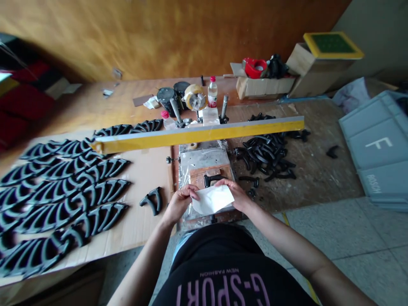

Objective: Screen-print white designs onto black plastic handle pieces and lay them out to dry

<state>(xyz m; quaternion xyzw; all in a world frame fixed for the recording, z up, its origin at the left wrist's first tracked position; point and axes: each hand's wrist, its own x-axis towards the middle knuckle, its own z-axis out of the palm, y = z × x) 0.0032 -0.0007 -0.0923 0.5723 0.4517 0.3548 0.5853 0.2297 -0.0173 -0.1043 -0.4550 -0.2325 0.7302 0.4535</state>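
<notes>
A small white sheet [213,199], paper or thin cloth, is stretched between my hands in front of my body. My left hand [185,197] pinches its left edge, while my right hand [235,193] grips the upper right side. Just beyond the sheet, a black curved handle-like part [214,179] lies on a brown block [196,176] over a metal plate [204,157]. Another black part [153,200] rests on cardboard to the left of my left hand.
Rows of black parts [41,212] cover the cardboard at left. A loose heap of them [264,151] lies right of the plate. A yellow-grey bar [200,134] spans the bench above the work area. Behind stand a bottle [212,92] and dark cans [166,101]; a grey crate [376,157] is at right.
</notes>
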